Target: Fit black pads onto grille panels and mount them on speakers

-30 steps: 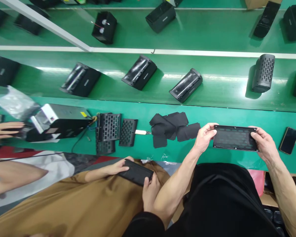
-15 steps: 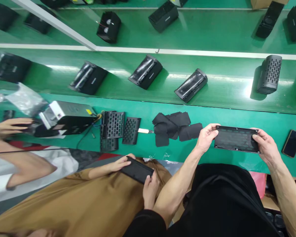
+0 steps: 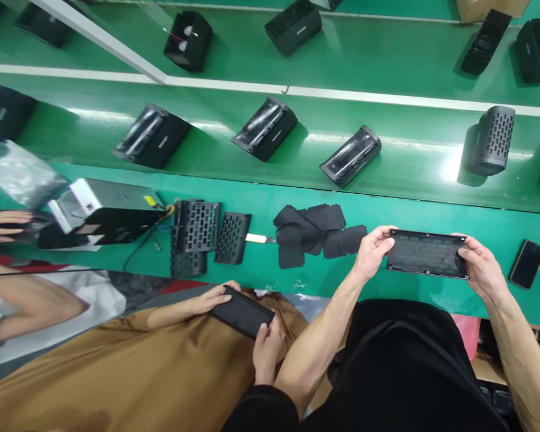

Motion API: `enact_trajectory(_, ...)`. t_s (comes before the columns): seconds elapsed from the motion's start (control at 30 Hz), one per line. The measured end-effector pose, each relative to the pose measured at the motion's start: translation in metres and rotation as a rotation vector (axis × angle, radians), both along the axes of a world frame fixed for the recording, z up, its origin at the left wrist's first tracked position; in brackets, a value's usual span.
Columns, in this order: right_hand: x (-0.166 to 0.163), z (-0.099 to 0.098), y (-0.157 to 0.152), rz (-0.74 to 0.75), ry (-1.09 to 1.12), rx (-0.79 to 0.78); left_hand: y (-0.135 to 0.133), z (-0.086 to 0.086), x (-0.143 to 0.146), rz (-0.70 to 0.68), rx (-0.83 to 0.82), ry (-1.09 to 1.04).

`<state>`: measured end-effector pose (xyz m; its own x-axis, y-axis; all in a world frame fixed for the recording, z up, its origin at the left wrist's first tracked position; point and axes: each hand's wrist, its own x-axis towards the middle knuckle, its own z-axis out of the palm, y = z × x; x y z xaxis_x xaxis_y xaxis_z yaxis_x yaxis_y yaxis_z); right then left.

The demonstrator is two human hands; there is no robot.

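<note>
The green workbench [image 3: 387, 210] runs across in front of me, with finished-looking speaker bodies [image 3: 264, 129] spaced along its far lanes. On the near strip, perforated grilles [image 3: 197, 227] and a heap of black cloth pieces [image 3: 315, 231] lie unused to my left. I hold a black grille panel [image 3: 426, 254] flat above the bench's near edge, my left hand [image 3: 372, 252] pinching one short end and my right hand [image 3: 481, 269] the other. Cloth seems already laid inside; I judge seating it remains.
</note>
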<state>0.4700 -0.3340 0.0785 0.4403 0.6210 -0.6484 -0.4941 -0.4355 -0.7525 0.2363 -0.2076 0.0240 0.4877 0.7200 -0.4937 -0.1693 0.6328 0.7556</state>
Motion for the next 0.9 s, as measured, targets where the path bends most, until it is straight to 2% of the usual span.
enact_trajectory(0.67, -0.003, -0.005, 0.003, 0.040, 0.026, 0.022, 0.004, -0.004, -0.007, 0.051, -0.014, -0.060)
enact_trajectory(0.77, -0.002, -0.007, 0.003, 0.062, 0.034, 0.030, 0.008, -0.003, -0.011, 0.112, -0.082, -0.106)
enact_trajectory(0.9, -0.009, -0.008, 0.009, 0.058, 0.031, 0.071, 0.010, 0.002, -0.015, 0.250, -0.257, -0.210)
